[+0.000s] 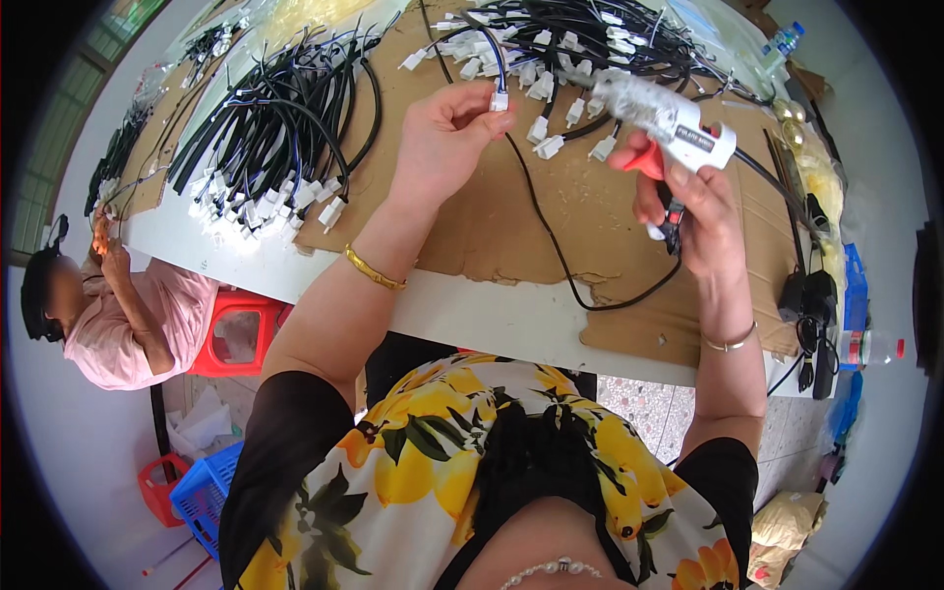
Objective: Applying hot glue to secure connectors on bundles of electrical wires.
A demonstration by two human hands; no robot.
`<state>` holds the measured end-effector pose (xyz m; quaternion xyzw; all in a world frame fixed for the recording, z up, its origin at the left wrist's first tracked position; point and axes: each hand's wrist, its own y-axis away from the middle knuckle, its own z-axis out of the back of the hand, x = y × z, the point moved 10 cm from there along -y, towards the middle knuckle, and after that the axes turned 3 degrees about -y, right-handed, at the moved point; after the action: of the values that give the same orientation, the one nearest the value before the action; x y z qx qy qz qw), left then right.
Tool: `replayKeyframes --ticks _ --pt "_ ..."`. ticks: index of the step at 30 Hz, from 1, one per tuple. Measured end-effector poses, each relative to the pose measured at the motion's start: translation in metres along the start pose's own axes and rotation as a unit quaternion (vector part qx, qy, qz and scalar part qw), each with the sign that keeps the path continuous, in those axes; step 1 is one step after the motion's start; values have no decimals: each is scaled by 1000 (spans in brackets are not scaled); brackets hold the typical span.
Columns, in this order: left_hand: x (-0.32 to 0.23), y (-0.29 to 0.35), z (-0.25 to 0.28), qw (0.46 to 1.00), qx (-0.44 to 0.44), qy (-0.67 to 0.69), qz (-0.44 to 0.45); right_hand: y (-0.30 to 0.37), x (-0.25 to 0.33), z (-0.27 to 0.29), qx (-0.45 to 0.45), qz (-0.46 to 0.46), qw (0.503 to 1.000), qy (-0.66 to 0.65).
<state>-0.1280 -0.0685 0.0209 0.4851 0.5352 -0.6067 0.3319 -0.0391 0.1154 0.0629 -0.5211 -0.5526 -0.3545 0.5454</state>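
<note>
My left hand (444, 138) pinches a small white plastic connector (500, 101) between thumb and fingertips, and thin wires rise from it into a black cable. In my right hand (703, 216) is a white glue gun (700, 143) with a red trigger. Its nozzle end points up and left, to the right of the connector and apart from it. The gun's power cord (772, 177) leads away to the right. Beyond my hands lies a pile of black cables with white connectors (551, 39). Another bundle of such cables (285, 128) is left of my left forearm.
Brown cardboard (472, 236) covers much of the white table (472, 315). A loose black cord (536, 206) curves across it. At the left, another person (138, 315) sits by a red stool (236, 329) and handles cables. Black adapters (808, 295) lie at the right edge.
</note>
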Motion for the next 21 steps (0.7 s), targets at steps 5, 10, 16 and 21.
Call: replayKeyframes --ticks 5,10,16,21 --pt "-4 0 -8 1000 19 7 -10 5 -7 -5 -20 -29 996 77" --pt "-2 2 -19 998 50 35 -4 4 -10 -3 -35 -25 994 101" --pt "1 3 -24 998 60 31 13 3 -8 -2 -42 -4 989 144" --pt "-1 5 -28 996 75 37 16 5 -8 -5 -35 -5 989 141"
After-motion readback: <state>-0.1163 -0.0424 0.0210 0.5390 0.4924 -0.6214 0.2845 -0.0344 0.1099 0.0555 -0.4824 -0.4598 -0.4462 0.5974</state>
